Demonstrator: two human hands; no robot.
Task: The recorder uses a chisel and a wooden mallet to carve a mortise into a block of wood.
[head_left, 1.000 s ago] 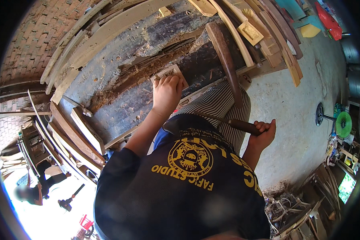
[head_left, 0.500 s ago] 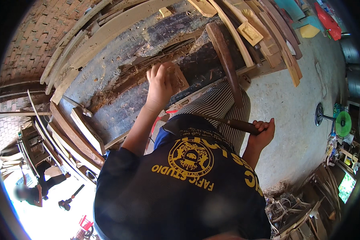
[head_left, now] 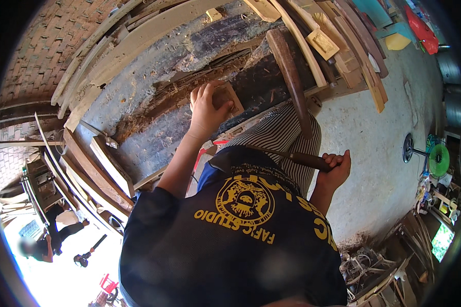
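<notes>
My left hand (head_left: 208,109) is at a small brown wooden block (head_left: 234,98) above the workbench (head_left: 161,123). Its thumb lies across the block's face and the fingers curl along the far side. My right hand (head_left: 337,171) is closed round the end of a dark wooden handle (head_left: 310,160). From that handle a thin shaft runs left across my lap; its tip is hidden against my shirt. A curved wooden piece (head_left: 290,77), like a mallet or hooked handle, leans from the bench onto my striped trouser leg.
Long wooden strips (head_left: 297,41) and a carved light block (head_left: 322,43) lie along the bench's far right. More boards (head_left: 95,174) stand at the left. A green fan (head_left: 439,159) is at the right; another person (head_left: 41,245) is at the far left.
My left hand has turned slightly, its thumb now spread to the right over the wooden block. The right hand and its tool stay almost in place.
</notes>
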